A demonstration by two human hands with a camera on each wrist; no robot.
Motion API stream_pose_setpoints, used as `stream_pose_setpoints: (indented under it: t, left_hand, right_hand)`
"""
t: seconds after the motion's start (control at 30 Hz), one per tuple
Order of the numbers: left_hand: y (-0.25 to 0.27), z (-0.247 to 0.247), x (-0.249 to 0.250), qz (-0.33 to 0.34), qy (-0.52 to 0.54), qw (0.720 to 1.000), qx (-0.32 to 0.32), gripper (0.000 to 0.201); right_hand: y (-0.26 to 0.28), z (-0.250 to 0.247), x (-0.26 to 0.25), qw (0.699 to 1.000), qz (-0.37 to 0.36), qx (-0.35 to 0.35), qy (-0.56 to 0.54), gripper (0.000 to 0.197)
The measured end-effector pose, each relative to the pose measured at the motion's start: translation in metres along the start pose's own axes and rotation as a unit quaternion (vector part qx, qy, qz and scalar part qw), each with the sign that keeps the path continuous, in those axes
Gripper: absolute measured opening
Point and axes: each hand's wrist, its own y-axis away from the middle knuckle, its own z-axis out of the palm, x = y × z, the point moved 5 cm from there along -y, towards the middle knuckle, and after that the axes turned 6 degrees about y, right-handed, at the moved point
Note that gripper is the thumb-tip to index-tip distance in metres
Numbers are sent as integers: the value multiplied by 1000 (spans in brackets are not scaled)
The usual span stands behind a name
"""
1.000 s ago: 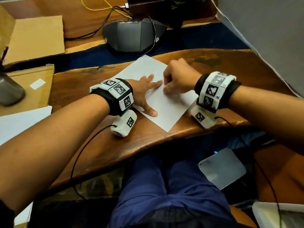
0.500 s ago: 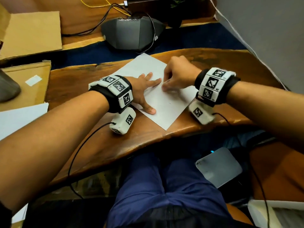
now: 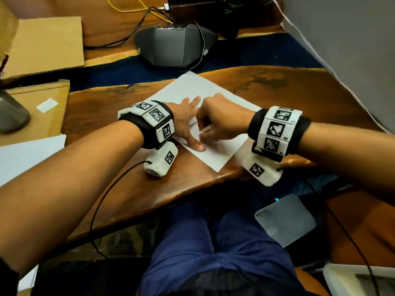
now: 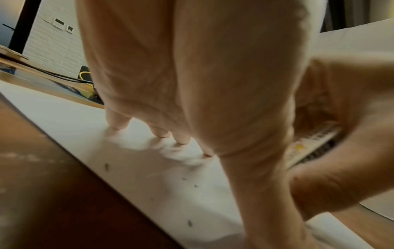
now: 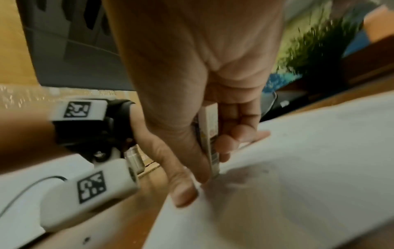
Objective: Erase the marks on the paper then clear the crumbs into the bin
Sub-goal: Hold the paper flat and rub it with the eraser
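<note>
A white sheet of paper (image 3: 213, 154) lies on the wooden table (image 3: 149, 189). My left hand (image 3: 189, 124) rests flat on it with fingers spread, its fingertips (image 4: 161, 133) pressing down on the sheet. My right hand (image 3: 208, 124) grips a white sleeved eraser (image 3: 204, 130) between thumb and fingers. The eraser (image 5: 211, 143) stands tip-down on the paper, on a faint grey smudge (image 5: 247, 173), in the gap between my left thumb and index finger. Several dark crumbs (image 4: 106, 166) lie on the sheet near its left edge.
A grey conference speaker (image 3: 173, 48) with cables sits behind the table. Cardboard sheets (image 3: 44, 43) and a grey metal container (image 3: 10, 114) are at the left, with more white paper (image 3: 27, 154) beside them. A white tray (image 3: 350, 278) and a grey pad (image 3: 284, 218) lie low right.
My right hand has slid the eraser across the paper towards me, from beside my left index fingertip to near my left thumb. The left hand has stayed flat on the sheet.
</note>
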Motion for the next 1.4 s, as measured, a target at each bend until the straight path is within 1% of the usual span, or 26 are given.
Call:
stream_pose_setpoints:
  t: [0.03, 0.13, 0.17, 0.2, 0.27, 0.3, 0.33, 0.4, 0.47, 0.53, 0.6, 0.63, 0.7, 0.77, 0.83, 0.9, 0.93, 0.97, 1.03, 1.07, 1.13, 1.2, 1.23, 1.27, 1.33, 1.4]
  left_hand:
    - [0, 0, 0, 0, 0, 1000, -1, 119]
    - [-6, 3, -4, -6, -4, 1000, -13, 123]
    - [-6, 4, -6, -10, -5, 1000, -12, 122]
    - [-5, 4, -5, -9, -6, 1000, -10, 121]
    - [0, 3, -2, -2, -2, 1000, 3, 119]
    - [0, 2, -2, -3, 1, 1000, 6, 121]
    - [-1, 3, -3, -4, 3, 1000, 5, 122]
    - [-8, 5, -6, -4, 0, 1000, -3, 125]
    - [-9, 7, -10, -9, 1, 1000, -4, 129]
    - [-7, 6, -13, -21, 25, 999, 3, 132]
    - [-5, 6, -13, -26, 38, 999, 10, 136]
    - [-5, 6, -11, -25, 32, 999, 7, 136]
    - [-8, 6, -8, -6, 6, 1000, 0, 131]
    - [-7, 6, -7, -3, -3, 1000, -8, 129]
    - [-4, 5, -9, -11, 15, 1000, -1, 129]
    - [-1, 5, -9, -18, 39, 999, 8, 129]
    - [-2, 5, -9, -13, 38, 999, 11, 127]
    - [-4, 5, -8, -6, 26, 1000, 9, 126]
    - [-7, 6, -8, 2, 3, 1000, 1, 130]
    - [-7, 6, -9, 1, 0, 1000, 0, 131]
    - [-5, 6, -11, -8, 24, 1000, 5, 129]
    - [-1, 5, -9, -10, 46, 999, 17, 122]
    - [-1, 4, -8, -4, 40, 999, 21, 120]
    - [-2, 5, -7, 4, 24, 1000, 16, 123]
    - [-6, 7, -8, 12, -6, 1000, 2, 132]
    - [-13, 9, -11, 11, -22, 1000, -6, 138]
  right_hand:
    - [-2, -3, 5, 1000, 5, -3, 2, 11]
    - [-15, -22, 35, 995, 67, 67, 13, 16]
    - [-16, -21, 35, 994, 74, 78, 15, 15]
    - [-14, -15, 26, 995, 62, 74, 18, 12]
    - [-6, 0, 0, 999, 8, 31, 12, 10]
    - [-4, 3, -5, 1000, -2, 11, 0, 11]
    - [-7, 0, 0, 1000, 9, 6, -4, 12]
    - [-16, -14, 20, 998, 56, 43, -5, 14]
    - [-21, -17, 24, 995, 71, 74, 16, 15]
    - [-15, -3, 2, 998, 32, 48, 23, 13]
    - [-7, 6, -9, 1000, 6, 8, -21, 18]
    - [-9, 2, -2, 999, 23, 3, -28, 17]
    - [-17, -13, 22, 996, 73, 42, -20, 17]
    - [-22, -16, 30, 992, 96, 79, -1, 17]
    - [-19, -5, 9, 996, 58, 68, 10, 14]
    - [-13, 5, -8, 1000, 15, 24, -13, 14]
    - [-16, 2, -2, 999, 28, 12, -19, 15]
    - [-20, -6, 9, 998, 56, 19, -22, 16]
    - [-28, -18, 27, 994, 96, 58, -13, 19]
    - [-29, -18, 28, 992, 99, 73, 3, 19]
    - [-27, -9, 6, 996, 59, 65, 25, 17]
    - [-21, 1, -9, 999, 18, 26, 8, 14]
    - [-22, 0, -5, 1000, 22, 14, 6, 15]
    - [-25, -5, 7, 999, 45, 22, 7, 18]
    - [-31, -20, 30, 993, 93, 64, 13, 21]
    - [-31, -24, 46, 989, 118, 89, 16, 20]
